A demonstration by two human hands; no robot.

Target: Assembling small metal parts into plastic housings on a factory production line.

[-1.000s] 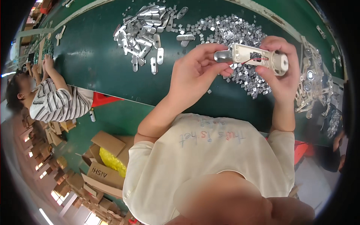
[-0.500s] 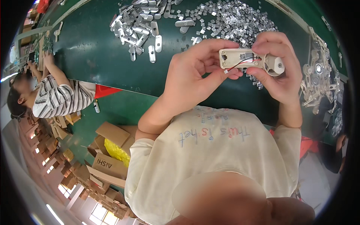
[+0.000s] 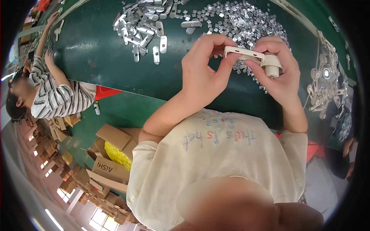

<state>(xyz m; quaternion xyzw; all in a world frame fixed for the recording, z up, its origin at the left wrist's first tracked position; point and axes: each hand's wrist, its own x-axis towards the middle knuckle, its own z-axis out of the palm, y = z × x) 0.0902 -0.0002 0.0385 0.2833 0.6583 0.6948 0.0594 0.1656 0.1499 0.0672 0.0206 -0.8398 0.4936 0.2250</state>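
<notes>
Between my two hands is a cream plastic housing (image 3: pixel 246 52), long and narrow, with a round motor end (image 3: pixel 272 68) at its right. It is tilted so that its slotted side edge faces me, and its inside is hidden. My left hand (image 3: pixel 204 65) pinches the narrow left end between thumb and fingers. My right hand (image 3: pixel 278 75) grips it near the round end, thumb below and fingers above. Just behind it on the green table (image 3: pixel 92 50) lies a heap of small shiny metal pieces (image 3: pixel 246 23).
Oblong silver metal plates (image 3: pixel 144 30) are piled left of the heap. Cream plastic parts (image 3: pixel 327 77) lie in a heap at the right. A co-worker in a striped shirt (image 3: pixel 54 92) sits at the far left. An open cardboard box (image 3: pixel 110 169) with yellow wrapping stands below the table.
The housing has been tipped from its open inside to its side edge, and the red and black wires are now out of sight. The co-worker's arm has reached farther up.
</notes>
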